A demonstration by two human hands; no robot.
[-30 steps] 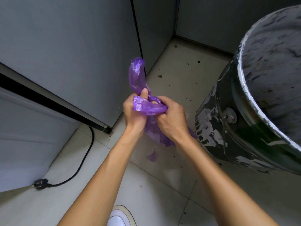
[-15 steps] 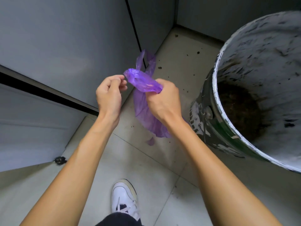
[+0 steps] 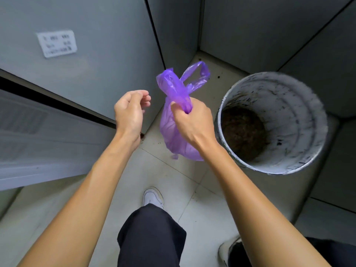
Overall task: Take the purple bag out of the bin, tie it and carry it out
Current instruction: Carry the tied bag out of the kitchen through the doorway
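The purple bag point(image 3: 173, 135) hangs in the air, out of the bin, with its two handle loops sticking up above my fist. My right hand point(image 3: 192, 120) is shut on the bag's gathered neck. My left hand point(image 3: 131, 110) floats a little to the left of the bag, fingers loosely curled and apart, holding nothing and not touching the plastic. The round bin point(image 3: 316, 120) stands on the floor to the right, white and scuffed inside, with dark dirt at its bottom.
Grey cabinet panels point(image 3: 96, 54) rise on the left and behind, one with a white label point(image 3: 56, 43). Grey walls close in the corner at the right. My white shoe point(image 3: 153, 197) and dark trouser leg stand on the pale tiled floor point(image 3: 173, 182).
My left hand has let go of the bag and drawn away to the left. The right hand alone has lifted the bag, and my view has risen, showing the whole bin.
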